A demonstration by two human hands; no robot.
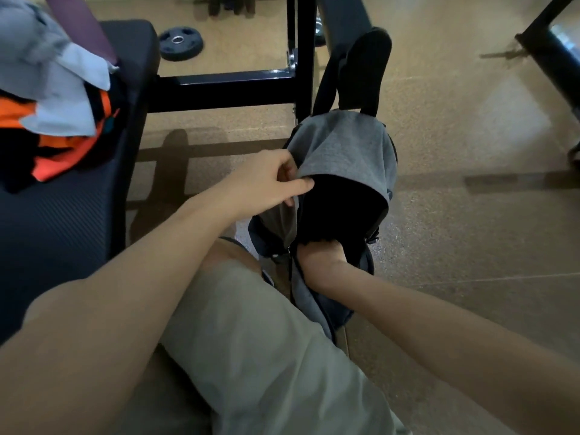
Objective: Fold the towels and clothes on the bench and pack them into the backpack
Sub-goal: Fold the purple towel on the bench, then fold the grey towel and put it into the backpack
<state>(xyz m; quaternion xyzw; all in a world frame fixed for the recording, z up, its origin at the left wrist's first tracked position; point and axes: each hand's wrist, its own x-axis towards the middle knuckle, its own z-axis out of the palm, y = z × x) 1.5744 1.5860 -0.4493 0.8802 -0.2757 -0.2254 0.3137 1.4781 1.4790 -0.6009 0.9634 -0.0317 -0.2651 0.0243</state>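
Observation:
A grey backpack (345,146) stands open on the floor to the right of the dark bench (62,221). My left hand (266,180) pinches the edge of its grey top flap and holds it up. My right hand (320,255) reaches into the dark opening, fingers hidden inside, apparently pushing a black garment (339,211) in. On the bench at the far left lies a pile of clothes: a light grey towel (59,86), an orange garment (62,152) and dark fabric.
My knee in light shorts (251,340) is beside the backpack. A black metal rack frame (301,58) stands behind the bag. A weight plate (180,42) lies on the tan floor beyond the bench. Another frame leg (546,39) is at the top right.

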